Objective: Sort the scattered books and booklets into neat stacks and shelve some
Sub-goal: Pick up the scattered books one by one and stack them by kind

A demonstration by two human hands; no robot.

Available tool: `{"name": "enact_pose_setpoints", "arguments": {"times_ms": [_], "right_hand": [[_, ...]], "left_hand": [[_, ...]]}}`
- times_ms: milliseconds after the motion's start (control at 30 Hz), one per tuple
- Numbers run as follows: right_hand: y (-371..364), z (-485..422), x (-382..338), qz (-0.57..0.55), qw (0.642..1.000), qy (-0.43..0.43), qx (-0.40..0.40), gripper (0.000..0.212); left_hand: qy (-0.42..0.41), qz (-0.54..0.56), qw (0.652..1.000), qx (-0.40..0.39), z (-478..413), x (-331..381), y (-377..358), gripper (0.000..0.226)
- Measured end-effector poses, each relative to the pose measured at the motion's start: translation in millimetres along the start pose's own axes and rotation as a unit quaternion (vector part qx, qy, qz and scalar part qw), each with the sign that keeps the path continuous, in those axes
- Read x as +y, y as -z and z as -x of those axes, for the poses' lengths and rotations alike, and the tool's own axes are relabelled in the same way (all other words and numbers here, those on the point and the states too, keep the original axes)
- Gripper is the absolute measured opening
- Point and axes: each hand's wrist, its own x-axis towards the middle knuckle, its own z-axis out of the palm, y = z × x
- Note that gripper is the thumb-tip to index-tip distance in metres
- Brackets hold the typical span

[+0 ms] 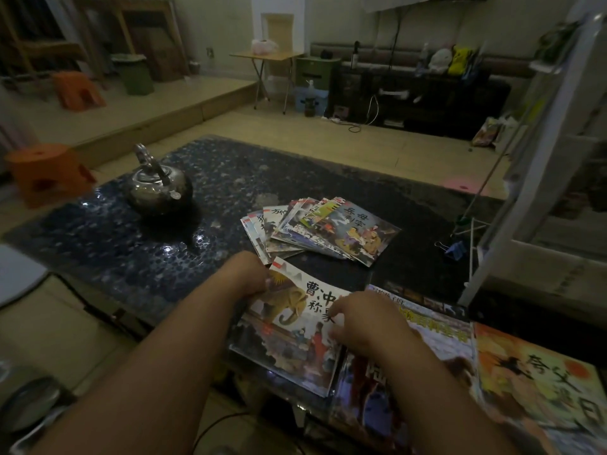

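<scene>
The left hand (251, 274) is gripping the far left corner of the elephant booklet (289, 343) at the table's (115, 241) near edge, and the right hand (364, 318) is pinching its right edge. The fanned pile (325, 229) is lying just beyond, nearer the left hand.

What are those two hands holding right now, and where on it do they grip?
The elephant-cover booklet. The left hand grips its far left corner, and the right hand pinches its right edge.
</scene>
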Motion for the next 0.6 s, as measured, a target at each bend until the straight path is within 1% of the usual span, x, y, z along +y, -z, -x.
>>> {"name": "enact_pose_setpoints", "arguments": {"times_ms": [67,133,233,367,467,600], "right_hand": [[-5,-3,-2,0.045,0.999,0.012,0.013,0.035],[-9,-5,-3,0.058,0.998,0.020,0.029,0.037],[-15,-8,-2,0.050,0.997,0.030,0.043,0.046],[-24,-10,-3,0.036,0.998,0.032,0.037,0.052],[-24,-10,-3,0.030,0.998,0.031,0.034,0.046],[-24,-10,-2,0.024,0.999,0.034,0.034,0.041]], "left_hand": [[0.008,-0.024,1.000,-0.006,1,-1,-3,0.027],[0.001,-0.057,0.998,0.001,0,-1,-5,0.027],[0.003,-0.089,0.996,0.010,-2,-1,-6,0.026],[0.013,-0.126,0.992,0.005,-2,-2,-9,0.028],[0.008,-0.145,0.989,0.013,-4,-4,-11,0.030],[0.024,-0.134,0.991,-0.005,-4,-3,-13,0.022]]}}
